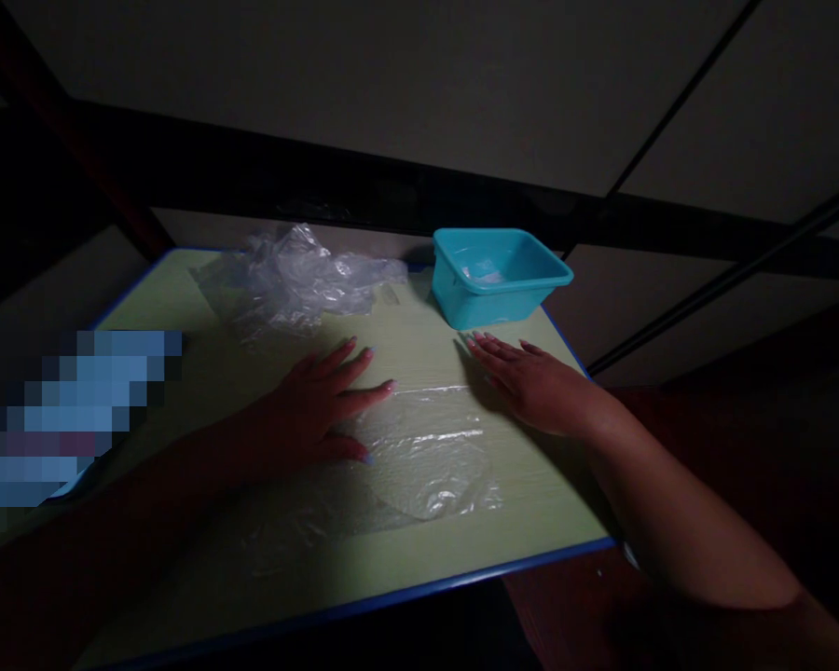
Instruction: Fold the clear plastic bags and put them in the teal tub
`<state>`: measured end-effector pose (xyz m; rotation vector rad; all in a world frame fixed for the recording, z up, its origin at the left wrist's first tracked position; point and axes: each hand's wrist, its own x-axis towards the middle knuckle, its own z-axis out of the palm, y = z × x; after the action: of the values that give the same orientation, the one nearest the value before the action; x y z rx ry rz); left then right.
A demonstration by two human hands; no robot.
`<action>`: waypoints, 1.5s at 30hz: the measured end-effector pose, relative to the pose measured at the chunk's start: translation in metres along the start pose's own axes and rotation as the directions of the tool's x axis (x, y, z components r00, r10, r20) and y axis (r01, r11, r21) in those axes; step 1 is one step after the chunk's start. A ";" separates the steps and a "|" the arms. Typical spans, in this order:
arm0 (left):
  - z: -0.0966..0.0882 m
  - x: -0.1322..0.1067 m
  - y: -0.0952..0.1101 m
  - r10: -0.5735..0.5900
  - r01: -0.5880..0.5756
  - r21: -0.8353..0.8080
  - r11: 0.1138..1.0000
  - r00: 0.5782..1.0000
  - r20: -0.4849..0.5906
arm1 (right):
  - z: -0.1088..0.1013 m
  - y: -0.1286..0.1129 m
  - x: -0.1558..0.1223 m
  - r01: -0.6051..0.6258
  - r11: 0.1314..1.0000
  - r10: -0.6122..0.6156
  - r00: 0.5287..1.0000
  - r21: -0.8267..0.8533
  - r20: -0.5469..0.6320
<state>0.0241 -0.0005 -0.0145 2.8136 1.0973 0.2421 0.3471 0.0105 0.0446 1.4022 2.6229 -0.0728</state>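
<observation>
Dim light over 2 bare forearms reaching across a pale-green worktop point(405, 326) with a blue edge.

Left hand point(318, 410) palm down, pressed flat on a clear plastic sheet point(433, 461). Fingers point(364, 396) straight and spread apart, gripping nothing, thumb low beside the sheet's crinkled middle.

Right hand point(535, 384) also palm down and flat. Fingers point(495, 347) stretched out and close together, tips aimed toward the far left, clamped on nothing. Resting at the sheet's right edge; touching the plastic or only the bare worktop, impossible to tell in the gloom.

Clear plastic sheet lying flat in the near middle of the worktop, between the 2 hands and under the left one. Wrinkled, with glints toward its near right corner.

Beyond the left hand, toward the far left of the worktop, a loose heap of crumpled plastic point(294, 280), near the left fingertips yet apart from them.

At the far right corner, just beyond the right fingertips, 1 teal tub point(496, 284): upright, open-topped, something pale and unclear on its bottom.

Near left edge covered by a blurred block point(76, 410). Behind the worktop, a dark rail and a plain wall.
</observation>
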 end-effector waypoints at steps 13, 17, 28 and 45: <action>0.002 0.000 -0.007 -0.034 0.035 -0.008 0.999 0.993 0.109 | 0.019 -0.050 -0.003 0.315 0.927 -0.333 0.941 0.201 0.061; -0.005 0.001 -0.003 -0.069 0.071 -0.008 0.997 0.981 0.183 | 0.019 -0.047 -0.008 0.265 0.949 -0.283 0.955 0.173 0.087; -0.031 0.006 0.012 -0.057 0.063 -0.107 0.992 0.997 0.058 | 0.025 -0.040 -0.014 0.319 0.946 -0.316 0.947 0.052 -0.058; -0.023 0.005 0.045 0.055 -0.043 -0.093 0.995 0.990 0.129 | 0.032 -0.048 -0.003 0.332 0.943 -0.325 0.932 0.019 -0.158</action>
<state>0.0528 -0.0288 0.0157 2.7346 0.9659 0.1058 0.3129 -0.0224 0.0114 1.0006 2.9773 -0.0684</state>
